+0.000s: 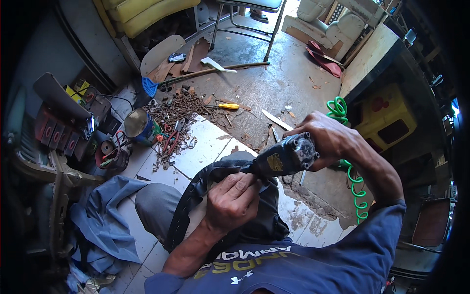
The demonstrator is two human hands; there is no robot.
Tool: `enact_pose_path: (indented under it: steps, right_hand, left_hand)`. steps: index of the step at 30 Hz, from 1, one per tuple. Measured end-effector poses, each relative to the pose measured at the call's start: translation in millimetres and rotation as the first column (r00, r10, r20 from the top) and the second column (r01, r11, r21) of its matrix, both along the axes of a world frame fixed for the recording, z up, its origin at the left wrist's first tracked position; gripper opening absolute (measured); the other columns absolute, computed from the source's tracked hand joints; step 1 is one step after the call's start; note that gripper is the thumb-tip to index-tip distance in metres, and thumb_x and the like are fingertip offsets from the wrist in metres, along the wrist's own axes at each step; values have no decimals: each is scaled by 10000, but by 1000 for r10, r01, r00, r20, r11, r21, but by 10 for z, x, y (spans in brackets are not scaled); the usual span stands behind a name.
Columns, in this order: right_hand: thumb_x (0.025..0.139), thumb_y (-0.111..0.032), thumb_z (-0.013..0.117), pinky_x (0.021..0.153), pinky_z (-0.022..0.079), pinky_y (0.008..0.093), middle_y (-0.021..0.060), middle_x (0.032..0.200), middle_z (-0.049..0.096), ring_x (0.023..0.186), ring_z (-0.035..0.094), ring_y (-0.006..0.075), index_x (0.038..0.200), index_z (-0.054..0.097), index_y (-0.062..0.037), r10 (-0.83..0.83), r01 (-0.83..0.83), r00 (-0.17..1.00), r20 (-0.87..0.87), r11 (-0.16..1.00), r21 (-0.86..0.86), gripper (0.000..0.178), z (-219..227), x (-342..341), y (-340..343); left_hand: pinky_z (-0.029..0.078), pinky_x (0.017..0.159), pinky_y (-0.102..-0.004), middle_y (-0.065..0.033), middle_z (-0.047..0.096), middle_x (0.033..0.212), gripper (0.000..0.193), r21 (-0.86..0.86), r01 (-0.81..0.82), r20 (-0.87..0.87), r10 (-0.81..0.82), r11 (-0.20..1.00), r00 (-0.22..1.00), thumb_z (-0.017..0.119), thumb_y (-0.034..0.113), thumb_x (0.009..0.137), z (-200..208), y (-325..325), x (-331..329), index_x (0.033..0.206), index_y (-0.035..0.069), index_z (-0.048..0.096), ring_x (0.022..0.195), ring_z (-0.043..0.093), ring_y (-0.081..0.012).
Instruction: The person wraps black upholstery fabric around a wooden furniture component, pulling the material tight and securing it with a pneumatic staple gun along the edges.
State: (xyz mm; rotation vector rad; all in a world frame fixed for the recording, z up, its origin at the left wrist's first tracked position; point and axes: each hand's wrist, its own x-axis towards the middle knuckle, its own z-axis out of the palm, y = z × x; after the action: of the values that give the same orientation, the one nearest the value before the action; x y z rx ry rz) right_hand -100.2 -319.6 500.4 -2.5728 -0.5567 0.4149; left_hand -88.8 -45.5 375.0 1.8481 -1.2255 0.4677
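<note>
My right hand (329, 138) is wrapped round a black air staple gun (280, 160), tilted with its nose down to the left. The nose meets the edge of a black-covered panel (183, 208) lying across my lap. A row of small pale marks runs along the black covering's border. My left hand (231, 202) presses its bent fingers on the black covering right beside the nose. What exactly lies under those fingertips is hidden. A green coiled hose (356, 188) hangs below and behind my right forearm.
Rusty screws (178, 110) lie heaped ahead on the left, with pliers (174, 139) and a yellow-handled screwdriver (229, 106) close by. A paint can (138, 123) stands left of them. Grey-blue cloth (107, 220) is bunched beside my left knee. A folding chair (249, 29) stands farther off.
</note>
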Motion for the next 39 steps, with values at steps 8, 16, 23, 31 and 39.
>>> enact_pose_path:
  steps: [8,16,23,31,39]
  right_hand:
    - [741,-143,785,688,579,350,109,759,745,669,706,158,1009,763,-5,-662,513,740,117,668,538,302,-639,-514,-405]
    - [840,-123,704,626,485,300,17,788,693,672,597,96,983,732,-2,-936,831,351,-32,296,471,189,-1877,-914,-1184]
    - [849,-54,631,471,440,305,21,680,564,514,527,129,972,615,-4,-736,671,335,-588,-252,698,133,-2014,-743,-1185]
    - [857,-178,560,571,420,347,-11,614,359,563,423,151,1263,622,2,-237,502,663,-710,-563,657,448,-2040,316,-525]
    - [858,-208,572,540,424,359,-13,608,392,534,434,156,1193,643,-34,-315,516,427,-848,-685,514,384,-2697,140,-544]
  left_hand:
    - [609,805,-345,-105,739,1026,289,42,269,-126,-262,962,957,773,19,675,140,-42,-297,963,-4,769,855,719,-237]
    - [542,1013,-399,-232,612,1334,376,115,861,-657,-612,496,440,603,107,974,480,-370,-535,1310,-60,596,1208,625,-353]
    - [609,887,-391,-199,748,1114,394,99,723,-838,-334,684,431,677,130,1008,1102,-379,702,1379,1,645,1090,739,-333]
    - [576,847,-525,-371,678,1065,745,440,343,-560,-45,830,828,659,477,1007,-664,-1318,1212,1387,-123,431,989,730,-444]
    - [554,519,-551,-264,600,548,462,404,173,-539,81,898,839,571,415,1062,-1409,-1545,974,1032,-43,520,527,678,-469]
